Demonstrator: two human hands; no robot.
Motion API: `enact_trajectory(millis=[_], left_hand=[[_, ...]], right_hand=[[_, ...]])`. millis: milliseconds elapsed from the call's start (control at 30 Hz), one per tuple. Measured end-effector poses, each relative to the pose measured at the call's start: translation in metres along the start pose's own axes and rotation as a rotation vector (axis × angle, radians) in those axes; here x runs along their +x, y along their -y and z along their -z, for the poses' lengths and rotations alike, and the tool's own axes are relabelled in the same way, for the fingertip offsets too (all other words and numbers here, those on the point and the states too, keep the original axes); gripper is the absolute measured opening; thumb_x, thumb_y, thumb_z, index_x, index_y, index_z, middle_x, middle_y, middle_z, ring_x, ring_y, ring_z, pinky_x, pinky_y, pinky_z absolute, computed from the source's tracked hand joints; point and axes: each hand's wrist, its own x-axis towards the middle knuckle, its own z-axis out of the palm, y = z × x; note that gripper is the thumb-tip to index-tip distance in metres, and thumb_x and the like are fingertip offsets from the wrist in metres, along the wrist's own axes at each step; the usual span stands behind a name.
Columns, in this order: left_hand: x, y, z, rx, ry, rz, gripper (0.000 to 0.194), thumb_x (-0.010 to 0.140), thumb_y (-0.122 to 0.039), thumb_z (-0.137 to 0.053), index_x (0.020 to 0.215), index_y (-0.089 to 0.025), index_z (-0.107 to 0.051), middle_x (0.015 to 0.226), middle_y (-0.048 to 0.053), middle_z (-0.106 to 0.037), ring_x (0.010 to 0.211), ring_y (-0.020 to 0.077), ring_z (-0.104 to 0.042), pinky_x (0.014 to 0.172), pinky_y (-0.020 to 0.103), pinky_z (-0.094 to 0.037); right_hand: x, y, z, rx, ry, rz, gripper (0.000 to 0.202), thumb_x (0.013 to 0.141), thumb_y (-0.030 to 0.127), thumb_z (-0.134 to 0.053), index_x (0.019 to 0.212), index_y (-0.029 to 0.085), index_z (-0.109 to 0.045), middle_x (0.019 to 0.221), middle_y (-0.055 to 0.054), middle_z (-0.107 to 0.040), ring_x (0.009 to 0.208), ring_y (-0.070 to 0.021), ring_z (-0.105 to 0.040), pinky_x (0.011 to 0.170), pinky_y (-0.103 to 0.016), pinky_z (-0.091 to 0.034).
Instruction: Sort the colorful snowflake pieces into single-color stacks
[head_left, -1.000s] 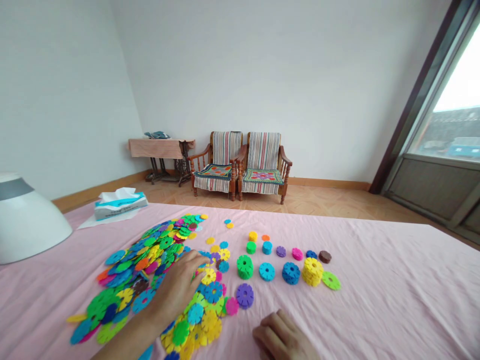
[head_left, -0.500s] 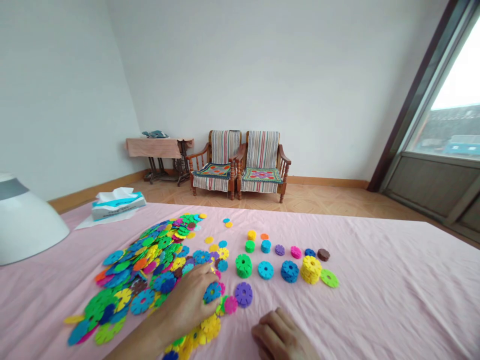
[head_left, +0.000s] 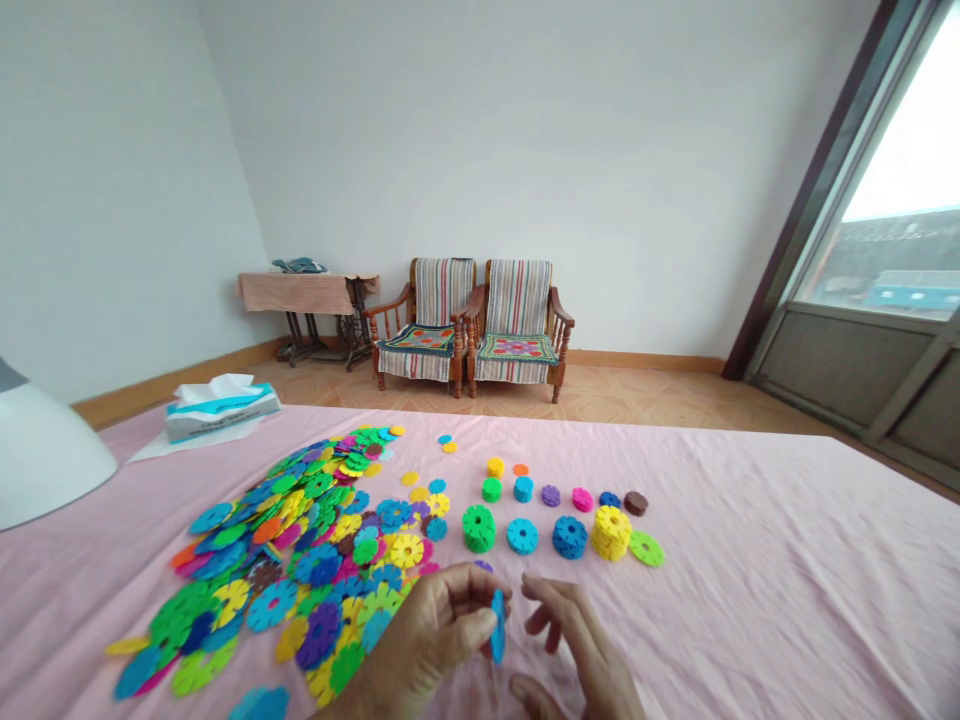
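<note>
Holding on edge is done by the left hand, in which a blue disc is pinched between the thumb and the bent fingers, closed down to the disc's thickness. The disc is raised just in front of the right hand, whose fingers are parted and curved, with the thumb set well away from them. Nothing can be seen gripped there, and a narrow gap is left between its fingertips and the disc.

On the pink cloth, a loose heap of notched discs in many colours is spread to the left, its near right part covered by the left hand. Beyond the hands, a row is formed by a green stack, a light blue piece, a blue stack and a yellow stack, beside which a lime disc is laid. Behind these, smaller pieces are lined up, ending at the right with a brown one. A purple piece is mostly hidden by the left hand. At the far left edge of the cloth, a tissue pack is placed; two wooden chairs are stood against the wall.
</note>
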Motion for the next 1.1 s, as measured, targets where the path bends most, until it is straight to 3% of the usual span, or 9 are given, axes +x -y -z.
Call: enact_trajectory(millis=[133,233,333,433,533,600,700,833,1100], left_hand=[[0.000,0.018,-0.006,-0.204,0.123,0.008,0.042,0.073,-0.043,-0.075,0.104,-0.016,-0.066,0.095,0.009,-0.066,0.089,0.0211,-0.062,0.074,0.029,-0.047],[0.003,0.029,-0.006,-0.301,0.130,0.002,0.047,0.069,-0.042,-0.079,0.107,-0.018,-0.064,0.100,0.010,-0.066,0.086,0.0188,-0.062,0.070,0.026,-0.047],[0.005,0.029,-0.005,-0.263,0.099,0.026,0.049,0.068,-0.044,-0.080,0.105,-0.018,-0.063,0.098,0.009,-0.066,0.081,0.0170,-0.063,0.067,0.024,-0.047],[0.003,0.019,0.005,-0.085,-0.049,-0.021,0.046,0.072,-0.051,-0.074,0.101,-0.017,-0.062,0.085,0.006,-0.067,0.073,0.0163,-0.063,0.062,0.024,-0.048],[-0.004,0.008,0.027,0.226,-0.285,-0.145,0.037,0.082,-0.053,-0.061,0.096,-0.019,-0.062,0.082,0.004,-0.068,0.074,0.0182,-0.066,0.066,0.027,-0.052],[-0.009,0.005,0.048,0.517,-0.450,-0.249,0.028,0.083,-0.047,-0.060,0.093,-0.021,-0.065,0.087,0.004,-0.070,0.086,0.0209,-0.067,0.078,0.030,-0.053],[-0.013,0.007,0.076,0.814,-0.618,-0.355,0.023,0.081,-0.043,-0.060,0.088,-0.023,-0.067,0.086,0.003,-0.073,0.082,0.0218,-0.069,0.076,0.029,-0.054],[-0.010,0.011,0.095,0.952,-0.702,-0.385,0.025,0.082,-0.044,-0.056,0.088,-0.023,-0.068,0.086,0.002,-0.075,0.083,0.0218,-0.071,0.075,0.029,-0.055],[-0.011,0.005,0.100,0.994,-0.755,-0.378,0.030,0.083,-0.047,-0.053,0.087,-0.023,-0.070,0.087,0.002,-0.076,0.087,0.0230,-0.071,0.078,0.031,-0.056]], right_hand=[[0.002,0.002,0.008,-0.023,0.072,0.056,0.053,0.093,0.050,-0.045,0.139,0.024,-0.035,0.110,-0.011,-0.057,0.089,-0.0195,-0.063,0.072,-0.027,-0.056],[0.000,0.000,0.009,-0.092,0.129,0.102,0.052,0.091,0.047,-0.053,0.136,0.023,-0.041,0.108,-0.011,-0.060,0.096,-0.0212,-0.064,0.082,-0.028,-0.055],[-0.001,-0.001,0.009,-0.163,0.102,0.112,0.050,0.087,0.047,-0.059,0.129,0.023,-0.047,0.103,-0.009,-0.063,0.091,-0.0214,-0.065,0.078,-0.028,-0.055],[0.005,-0.002,0.017,-0.246,0.008,0.068,0.042,0.087,0.039,-0.059,0.124,0.022,-0.049,0.104,-0.010,-0.063,0.093,-0.0232,-0.064,0.078,-0.031,-0.055],[0.022,-0.009,0.038,-0.399,-0.032,-0.021,0.037,0.086,0.030,-0.059,0.121,0.023,-0.051,0.110,-0.010,-0.063,0.102,-0.0264,-0.060,0.086,-0.039,-0.050],[0.037,-0.017,0.054,-0.496,0.005,-0.071,0.033,0.084,0.029,-0.061,0.116,0.024,-0.055,0.108,-0.009,-0.063,0.100,-0.0270,-0.059,0.085,-0.042,-0.048],[0.061,-0.029,0.073,-0.580,0.137,-0.158,0.030,0.082,0.027,-0.062,0.112,0.023,-0.060,0.105,-0.009,-0.065,0.094,-0.0258,-0.057,0.084,-0.043,-0.042],[0.081,-0.036,0.080,-0.627,0.301,-0.235,0.029,0.075,0.025,-0.071,0.104,0.024,-0.065,0.094,-0.004,-0.067,0.090,-0.0239,-0.056,0.083,-0.040,-0.035],[0.087,-0.043,0.080,-0.746,0.455,-0.237,0.022,0.076,0.023,-0.066,0.098,0.024,-0.068,0.090,-0.004,-0.069,0.090,-0.0231,-0.059,0.086,-0.040,-0.028]])
